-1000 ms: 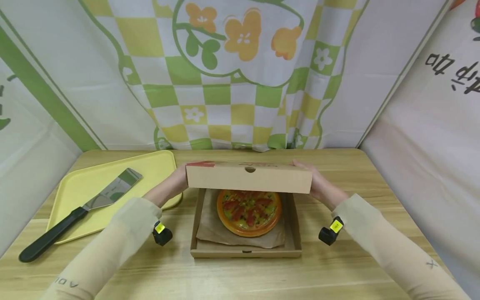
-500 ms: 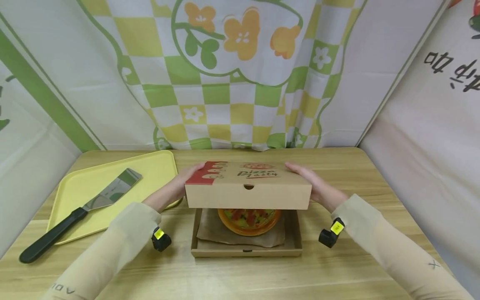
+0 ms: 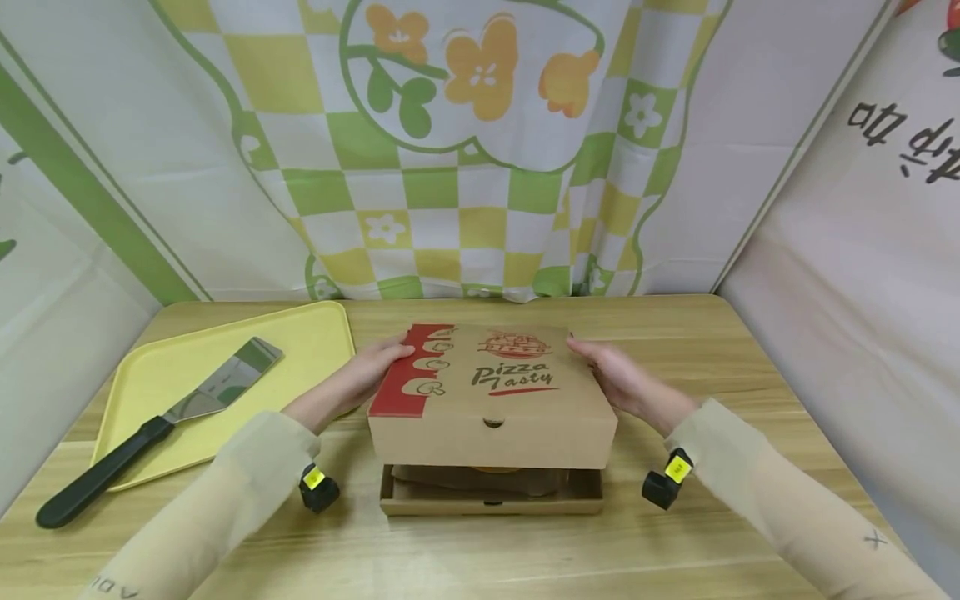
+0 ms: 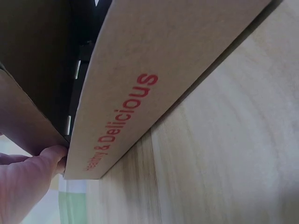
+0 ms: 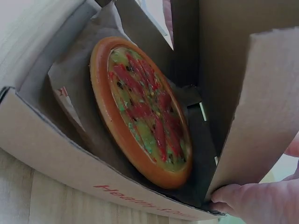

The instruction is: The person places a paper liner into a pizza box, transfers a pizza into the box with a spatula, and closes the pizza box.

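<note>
A cardboard pizza box stands in the middle of the head view, its printed lid (image 3: pixel 495 375) tilted down with a gap at the front. My left hand (image 3: pixel 378 362) holds the lid's left side near the back, and my right hand (image 3: pixel 618 375) grips the right side. The box base (image 3: pixel 491 506) rests on the table under it. Inside lies a round pizza (image 5: pixel 140 112) with an orange crust and red strips, on brown paper (image 5: pixel 81 105); from above the lid hides most of it. In the left wrist view, fingertips (image 4: pixel 53 151) sit at the lid's back corner.
To the left, a yellow tray (image 3: pixel 300 333) bears a spatula (image 3: pixel 217 387) whose black handle sticks out over the tray's front edge. A checked curtain (image 3: pixel 450 208) hangs behind the wooden table (image 3: pixel 690 350), and white cloth walls rise on both sides.
The lid has swung forward and down in both hands, so its printed top now faces up and the pizza is largely covered. Tray and spatula have stayed put.
</note>
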`<state>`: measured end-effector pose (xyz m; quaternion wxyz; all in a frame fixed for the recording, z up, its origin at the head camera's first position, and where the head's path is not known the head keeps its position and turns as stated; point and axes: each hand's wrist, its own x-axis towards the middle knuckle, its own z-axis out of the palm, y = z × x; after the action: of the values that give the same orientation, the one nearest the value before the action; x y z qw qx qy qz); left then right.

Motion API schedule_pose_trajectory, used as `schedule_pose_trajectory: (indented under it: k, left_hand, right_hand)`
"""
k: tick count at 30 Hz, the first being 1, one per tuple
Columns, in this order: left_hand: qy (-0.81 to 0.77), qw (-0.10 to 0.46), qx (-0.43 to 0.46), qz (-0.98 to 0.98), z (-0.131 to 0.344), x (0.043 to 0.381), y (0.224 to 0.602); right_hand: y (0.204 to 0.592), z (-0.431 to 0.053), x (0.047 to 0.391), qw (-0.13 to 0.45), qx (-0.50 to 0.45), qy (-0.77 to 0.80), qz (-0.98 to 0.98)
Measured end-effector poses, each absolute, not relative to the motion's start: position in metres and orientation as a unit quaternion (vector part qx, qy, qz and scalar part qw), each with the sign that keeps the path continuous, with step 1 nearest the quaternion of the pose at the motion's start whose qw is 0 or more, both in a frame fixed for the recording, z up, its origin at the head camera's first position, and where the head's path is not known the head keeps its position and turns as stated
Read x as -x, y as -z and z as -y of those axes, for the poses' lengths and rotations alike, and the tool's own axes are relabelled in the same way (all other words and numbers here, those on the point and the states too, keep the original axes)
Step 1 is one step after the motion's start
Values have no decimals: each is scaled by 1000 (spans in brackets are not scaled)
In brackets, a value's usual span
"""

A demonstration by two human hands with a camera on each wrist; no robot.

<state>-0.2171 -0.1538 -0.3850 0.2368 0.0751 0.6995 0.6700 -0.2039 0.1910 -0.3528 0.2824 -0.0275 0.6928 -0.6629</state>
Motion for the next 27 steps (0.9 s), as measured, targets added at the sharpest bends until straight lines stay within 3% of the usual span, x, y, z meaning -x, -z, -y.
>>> schedule_pose_trajectory:
  k: [11,27]
  left_hand:
    - [-631,223,-101,-736,151,204,383]
    - [-576,248,-132,-768,151,165,376]
  right_hand:
    - [356,-189,200,293,35,681,-670]
    - [349,-190,179,291,27,628,-721]
